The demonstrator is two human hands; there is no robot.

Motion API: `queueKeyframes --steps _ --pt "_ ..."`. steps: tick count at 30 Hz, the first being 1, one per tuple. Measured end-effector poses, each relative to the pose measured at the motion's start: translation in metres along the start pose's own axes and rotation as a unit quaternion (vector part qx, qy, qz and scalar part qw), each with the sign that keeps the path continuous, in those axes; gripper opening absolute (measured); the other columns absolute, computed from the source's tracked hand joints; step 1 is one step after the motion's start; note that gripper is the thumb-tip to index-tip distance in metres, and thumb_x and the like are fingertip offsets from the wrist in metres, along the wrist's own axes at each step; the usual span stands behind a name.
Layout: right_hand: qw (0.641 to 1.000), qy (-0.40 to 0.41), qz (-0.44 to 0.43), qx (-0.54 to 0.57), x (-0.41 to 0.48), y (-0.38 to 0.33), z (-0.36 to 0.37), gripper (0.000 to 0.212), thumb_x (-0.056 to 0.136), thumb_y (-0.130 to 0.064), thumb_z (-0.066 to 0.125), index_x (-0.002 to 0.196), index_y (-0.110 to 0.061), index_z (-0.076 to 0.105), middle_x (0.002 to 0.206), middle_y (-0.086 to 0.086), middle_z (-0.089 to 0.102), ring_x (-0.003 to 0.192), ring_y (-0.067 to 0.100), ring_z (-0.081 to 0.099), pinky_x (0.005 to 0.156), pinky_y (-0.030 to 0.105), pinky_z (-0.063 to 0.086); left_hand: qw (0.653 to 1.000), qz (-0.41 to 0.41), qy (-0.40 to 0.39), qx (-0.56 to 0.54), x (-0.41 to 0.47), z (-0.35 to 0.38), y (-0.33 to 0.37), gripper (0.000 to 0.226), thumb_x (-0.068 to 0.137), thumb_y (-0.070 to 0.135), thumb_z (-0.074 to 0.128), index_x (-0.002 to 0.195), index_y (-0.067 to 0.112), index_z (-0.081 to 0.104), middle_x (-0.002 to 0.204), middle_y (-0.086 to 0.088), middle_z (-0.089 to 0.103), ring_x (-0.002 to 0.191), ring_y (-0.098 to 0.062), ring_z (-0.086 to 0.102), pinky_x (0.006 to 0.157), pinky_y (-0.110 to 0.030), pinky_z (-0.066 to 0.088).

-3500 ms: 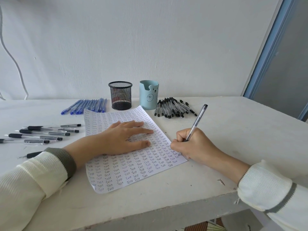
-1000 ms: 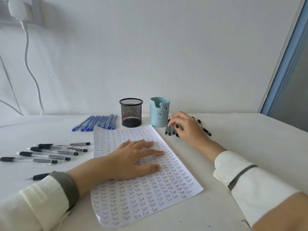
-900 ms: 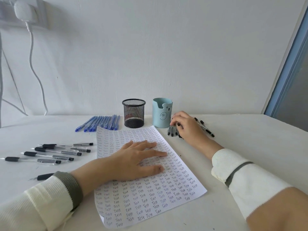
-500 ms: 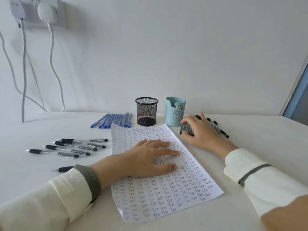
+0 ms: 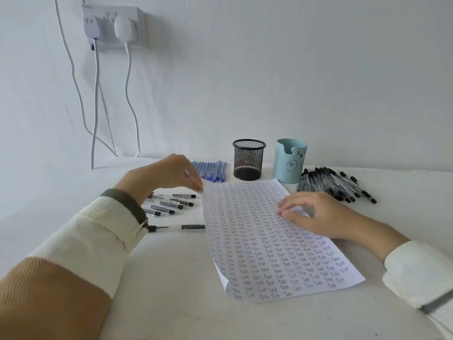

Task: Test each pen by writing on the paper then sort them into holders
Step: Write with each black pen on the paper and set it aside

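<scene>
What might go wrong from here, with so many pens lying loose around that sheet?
1. The paper is almost filled with "Test", so a fresh mark may be hard to tell apart.
2. The left hand is at the paper's far corner with its sleeve over the grey pens. It may knock them out of line.
3. The black pens lie in a loose pile beside the blue holder, so one could roll away.

- Paper (image 5: 269,241): white w/ rows of handwritten "Test"
- Mesh holder (image 5: 248,160): black
- Bear holder (image 5: 289,161): lt blue
- Pens by mesh holder (image 5: 212,169): blue
- Pens by bear holder (image 5: 335,184): clear w/ black caps
- Sleeves (image 5: 98,231): cream, grey cuffs
</scene>
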State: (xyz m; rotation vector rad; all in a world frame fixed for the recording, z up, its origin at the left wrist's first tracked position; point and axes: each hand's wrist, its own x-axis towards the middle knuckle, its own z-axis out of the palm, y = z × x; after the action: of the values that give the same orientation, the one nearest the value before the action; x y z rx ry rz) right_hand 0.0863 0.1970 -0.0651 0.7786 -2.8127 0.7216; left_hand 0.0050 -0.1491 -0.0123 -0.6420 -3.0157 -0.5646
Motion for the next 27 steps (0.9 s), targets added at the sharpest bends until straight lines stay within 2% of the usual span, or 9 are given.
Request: queueKeyframes --steps 3,6,10,15,18,20,22,25,27 --pt "1.0 -0.005 0.011 0.002 0.001 0.0 -0.001 0.019 0.089 -0.048 0.059 0.103 -0.041 0.07 0.113 -0.029 0.063 0.111 -0.014 0.053 0.102 0.019 0.041 0.999 -0.029 -0.027 0.023 0.0 -0.002 -0.007 0.019 0.074 0.032 0.084 0.091 0.025 0.079 0.086 0.014 0.074 0.079 0.003 0.063 0.073 -0.013 0.044" --pt "0.999 0.01 0.027 0.037 0.001 -0.002 -0.001 0.025 0.086 -0.057 0.054 0.097 -0.044 0.072 0.109 -0.027 0.067 0.109 -0.007 0.059 0.102 0.031 0.048 0.996 -0.035 -0.03 0.074 0.002 -0.001 -0.008 0.016 0.08 0.03 0.08 0.094 0.021 0.079 0.089 0.009 0.073 0.08 -0.003 0.061 0.07 -0.015 0.04" --pt "0.997 0.022 0.041 0.06 0.0 -0.001 -0.001 0.031 0.083 -0.065 0.048 0.095 -0.048 0.072 0.107 -0.028 0.069 0.103 0.019 0.067 0.094 0.047 0.053 0.995 -0.038 -0.023 0.087 0.005 0.003 -0.007 0.007 0.084 0.025 0.076 0.089 0.025 0.07 0.088 0.014 0.067 0.088 -0.011 0.062 0.072 -0.02 0.042" --pt "0.997 0.018 0.042 0.06 0.001 -0.002 0.0 0.019 0.092 -0.04 0.06 0.103 -0.033 0.074 0.113 -0.02 0.069 0.111 -0.004 0.06 0.103 0.035 0.049 0.995 -0.013 0.001 0.097 0.007 0.007 0.004 0.01 0.088 0.007 0.069 0.091 0.017 0.069 0.089 0.006 0.071 0.085 -0.012 0.065 0.073 -0.012 0.047" --pt "0.998 0.014 0.042 0.049 0.0 -0.003 -0.001 0.019 0.093 -0.037 0.06 0.105 -0.031 0.075 0.115 -0.02 0.068 0.111 -0.006 0.058 0.103 0.032 0.048 0.974 0.115 0.167 0.103 0.006 0.008 0.021 0.01 0.094 0.004 0.06 0.096 0.007 0.07 0.093 -0.003 0.07 0.084 -0.019 0.066 0.083 -0.036 0.055" --pt "0.998 0.012 0.046 0.048 0.0 -0.004 -0.001 0.018 0.094 -0.036 0.061 0.105 -0.031 0.074 0.115 -0.021 0.068 0.11 -0.006 0.058 0.103 0.032 0.048 0.92 0.268 0.269 0.097 -0.001 0.012 0.045 0.01 0.092 0.0 0.062 0.096 0.005 0.069 0.092 -0.005 0.067 0.082 -0.024 0.064 0.078 -0.036 0.055" --pt "0.997 0.014 0.056 0.048 0.0 -0.003 -0.001 0.016 0.093 -0.038 0.061 0.103 -0.035 0.074 0.111 -0.022 0.069 0.108 -0.003 0.061 0.1 0.035 0.05 0.882 0.373 0.277 0.083 -0.013 0.023 0.077 0.009 0.092 0.0 0.063 0.097 0.004 0.07 0.095 -0.007 0.067 0.086 -0.025 0.063 0.078 -0.035 0.054" --pt "0.997 0.03 0.066 0.034 0.001 -0.004 -0.002 0.016 0.09 -0.048 0.054 0.093 -0.051 0.069 0.095 -0.012 0.073 0.092 0.011 0.068 0.088 0.045 0.055 0.844 0.483 0.217 0.09 -0.023 0.054 0.107 0.01 0.094 0.005 0.061 0.1 0.004 0.068 0.099 -0.01 0.068 0.089 -0.025 0.066 0.076 -0.037 0.057" --pt "0.996 0.048 0.064 0.028 0.001 -0.003 -0.002 0.021 0.094 -0.034 0.054 0.099 -0.048 0.068 0.095 -0.008 0.072 0.088 0.01 0.067 0.087 0.04 0.056 0.829 0.523 0.173 0.097 -0.024 0.073 0.112 0.009 0.094 0.004 0.062 0.102 0.007 0.066 0.101 -0.009 0.068 0.091 -0.024 0.065 0.074 -0.037 0.057"
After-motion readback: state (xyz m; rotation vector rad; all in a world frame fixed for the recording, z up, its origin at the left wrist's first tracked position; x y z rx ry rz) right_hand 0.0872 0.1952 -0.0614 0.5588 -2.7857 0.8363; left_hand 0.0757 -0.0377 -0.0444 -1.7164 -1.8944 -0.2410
